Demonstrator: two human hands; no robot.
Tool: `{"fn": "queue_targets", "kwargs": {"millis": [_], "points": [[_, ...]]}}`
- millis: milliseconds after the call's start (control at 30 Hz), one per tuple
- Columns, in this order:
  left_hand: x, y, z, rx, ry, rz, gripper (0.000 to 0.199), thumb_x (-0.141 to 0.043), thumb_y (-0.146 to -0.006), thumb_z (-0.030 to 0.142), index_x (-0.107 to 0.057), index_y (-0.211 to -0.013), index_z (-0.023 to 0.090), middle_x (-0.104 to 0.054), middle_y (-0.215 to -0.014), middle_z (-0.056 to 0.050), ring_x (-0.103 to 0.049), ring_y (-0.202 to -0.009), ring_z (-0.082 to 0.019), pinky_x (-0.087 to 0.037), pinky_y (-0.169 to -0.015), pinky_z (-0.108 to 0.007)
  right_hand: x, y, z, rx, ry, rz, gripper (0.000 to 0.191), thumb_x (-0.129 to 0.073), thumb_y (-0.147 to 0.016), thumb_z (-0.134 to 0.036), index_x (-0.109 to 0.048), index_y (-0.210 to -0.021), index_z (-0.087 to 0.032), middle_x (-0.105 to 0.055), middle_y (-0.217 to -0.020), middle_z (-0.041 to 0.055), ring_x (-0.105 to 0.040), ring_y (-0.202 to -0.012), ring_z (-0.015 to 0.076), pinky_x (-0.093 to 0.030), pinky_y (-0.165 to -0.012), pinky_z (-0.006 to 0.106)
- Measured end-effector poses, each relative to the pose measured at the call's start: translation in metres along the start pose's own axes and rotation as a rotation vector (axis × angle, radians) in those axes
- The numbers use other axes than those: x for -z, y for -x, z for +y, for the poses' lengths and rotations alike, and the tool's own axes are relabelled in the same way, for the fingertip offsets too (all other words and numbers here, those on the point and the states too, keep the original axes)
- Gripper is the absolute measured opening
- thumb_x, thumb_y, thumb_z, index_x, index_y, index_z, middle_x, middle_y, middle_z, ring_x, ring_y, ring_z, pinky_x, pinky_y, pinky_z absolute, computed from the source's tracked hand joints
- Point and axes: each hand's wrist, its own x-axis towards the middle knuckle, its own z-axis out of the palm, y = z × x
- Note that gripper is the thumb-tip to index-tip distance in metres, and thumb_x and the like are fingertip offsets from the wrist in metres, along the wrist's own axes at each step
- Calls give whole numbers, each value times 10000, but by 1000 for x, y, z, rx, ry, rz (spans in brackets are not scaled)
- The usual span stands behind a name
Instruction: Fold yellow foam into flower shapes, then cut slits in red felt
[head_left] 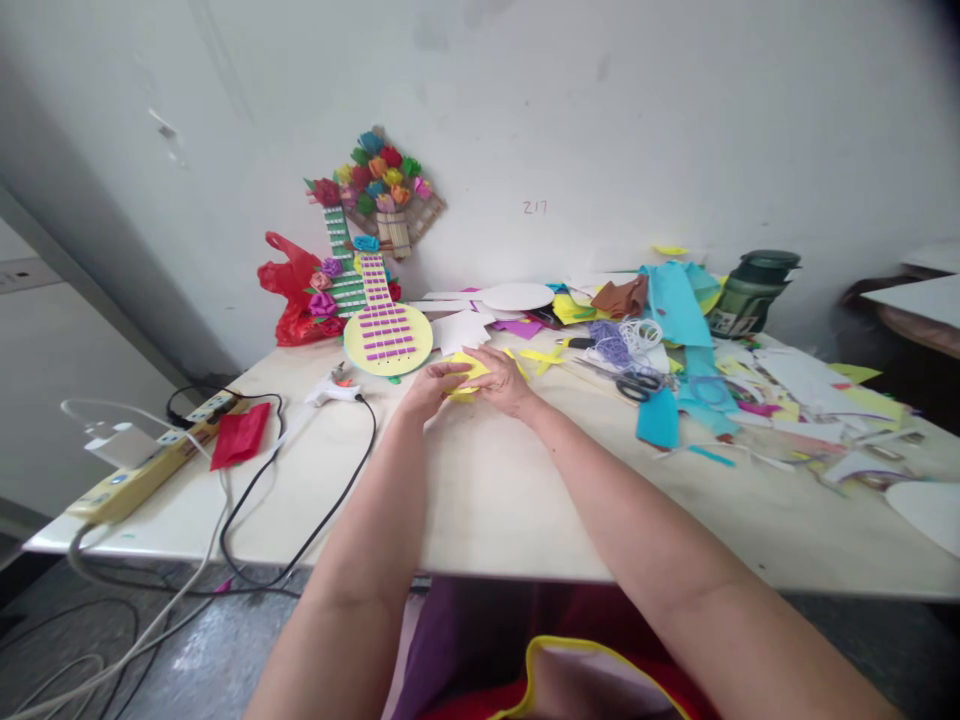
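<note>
Near the middle of the table, my left hand (436,389) and my right hand (501,382) are close together, both holding a piece of yellow paper (469,372) between their fingers. The fingers cover part of the paper. Just beyond my left hand stands a round yellow craft piece (388,340) with a tall neck and purple strips, leaning back toward the wall. White paper (459,330) lies behind my hands. Yellow scraps (546,357) are on the table to the right of my right hand.
A glue gun (334,390) with a black cable, a red packet (241,436) and a power strip (139,480) lie left. Scissors (637,386), yarn (609,343), blue paper (658,418) and a green bottle (750,292) are right. Paper flowers (382,175) stand against the wall.
</note>
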Motion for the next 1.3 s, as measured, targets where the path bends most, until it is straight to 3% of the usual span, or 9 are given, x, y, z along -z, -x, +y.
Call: {"fn": "queue_targets", "kwargs": {"millis": [300, 467, 667, 967, 1167, 1300], "points": [[6, -5, -3, -22, -62, -19, 329, -739, -542, 186, -672, -855, 108, -633, -615, -23, -578, -557, -116, -418, -555, -227, 2, -1, -11, 15, 4, -26, 73, -677, -705, -303, -727, -758, -291, -529, -1266, -3, -375, -1229, 238, -280, -1016, 428], [6, -5, -4, -25, -81, 1, 340, -741, -543, 200, -672, -863, 106, -632, -625, -28, -578, -576, -122, -424, -575, -239, 3, -2, -15, 7, -1, -22, 109, -676, -707, -304, -720, -807, -310, -521, -1270, -13, -362, -1235, 243, -258, -1024, 445], [7, -6, -5, -40, -124, -28, 347, -740, -540, 198, -674, -869, 109, -632, -628, -21, -563, -564, -111, -411, -556, -228, 4, -3, -20, 19, 27, 8, 67, -677, -695, -257, -705, -641, -286, -598, -1162, -19, -402, -1192, 246, -287, -999, 442], [3, -5, -3, -31, -127, -2, 314, -734, -526, 191, -682, -826, 110, -630, -615, -22, -563, -555, -112, -420, -563, -233, 6, -3, -27, 26, 30, 10, 122, -618, -733, -258, -703, -646, -269, -600, -1158, -10, -406, -1181, 243, -266, -999, 442], [4, -6, -4, -62, -127, -51, 343, -737, -520, 187, -693, -848, 98, -664, -700, -52, -587, -626, -128, -437, -630, -252, 15, -3, -20, -14, -8, 12, 253, -505, -800, -308, -689, -974, -294, -513, -1272, -13, -393, -1203, 224, -254, -1021, 404], [1, -4, -2, -43, -134, -17, 372, -761, -515, 219, -693, -861, 103, -676, -756, -65, -599, -661, -137, -447, -661, -271, 22, 0, 5, -73, -26, 28, 324, -503, -734, -217, -688, -992, -280, -512, -1271, -22, -421, -1174, 241, -282, -1014, 393]]}}
